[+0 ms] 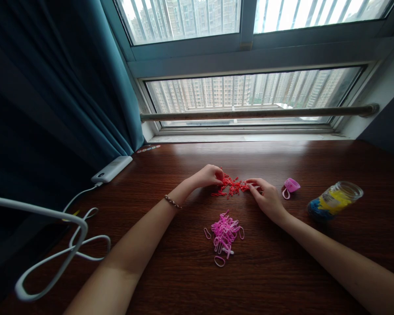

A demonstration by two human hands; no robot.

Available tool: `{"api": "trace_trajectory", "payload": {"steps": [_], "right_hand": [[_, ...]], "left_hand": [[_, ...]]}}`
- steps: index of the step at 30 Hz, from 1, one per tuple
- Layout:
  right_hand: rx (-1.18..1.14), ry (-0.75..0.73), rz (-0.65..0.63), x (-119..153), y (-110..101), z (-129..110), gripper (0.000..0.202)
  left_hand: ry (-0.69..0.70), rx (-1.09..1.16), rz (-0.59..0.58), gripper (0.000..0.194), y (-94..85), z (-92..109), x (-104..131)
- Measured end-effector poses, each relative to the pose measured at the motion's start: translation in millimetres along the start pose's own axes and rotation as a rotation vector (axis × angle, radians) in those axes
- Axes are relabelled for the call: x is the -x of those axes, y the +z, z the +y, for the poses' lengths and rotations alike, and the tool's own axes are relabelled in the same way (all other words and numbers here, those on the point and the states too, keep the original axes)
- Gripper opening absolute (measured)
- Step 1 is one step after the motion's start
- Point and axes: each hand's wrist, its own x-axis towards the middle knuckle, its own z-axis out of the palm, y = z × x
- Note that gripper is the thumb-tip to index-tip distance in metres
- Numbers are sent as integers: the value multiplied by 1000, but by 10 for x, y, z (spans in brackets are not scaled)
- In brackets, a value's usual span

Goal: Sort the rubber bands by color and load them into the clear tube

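A loose pile of small red pieces (233,186) lies on the dark wooden table between my hands. At its left edge my left hand (212,176) has its fingers curled together; what they hold, if anything, is hidden. My right hand (264,194) touches the pile's right edge, thumb and forefinger close to the red pieces, and whether it grips one is too small to tell. Nearer to me lies a heap of pink and purple loops (225,232), with a few single loops beside it. A pink cup-like piece with a loop (292,185) rests right of my right hand.
A glass jar (335,200) with yellow and blue contents leans at the right. On the left are a white power bank (112,169), a looping white cable (49,213) and a blue curtain (95,87). A metal rail (249,114) crosses the window behind the table.
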Motion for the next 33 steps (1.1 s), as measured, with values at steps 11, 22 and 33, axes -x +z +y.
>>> {"api": "trace_trajectory", "payload": {"steps": [11, 22, 33], "right_hand": [[9, 2, 2, 1, 7, 15, 21], [0, -6, 0, 1, 8, 3, 22], [93, -43, 17, 5, 8, 35, 21]], "left_hand": [[-59, 107, 118, 9, -100, 15, -2], [-130, 105, 129, 13, -122, -43, -12], [-112, -34, 149, 49, -88, -171, -41]]}}
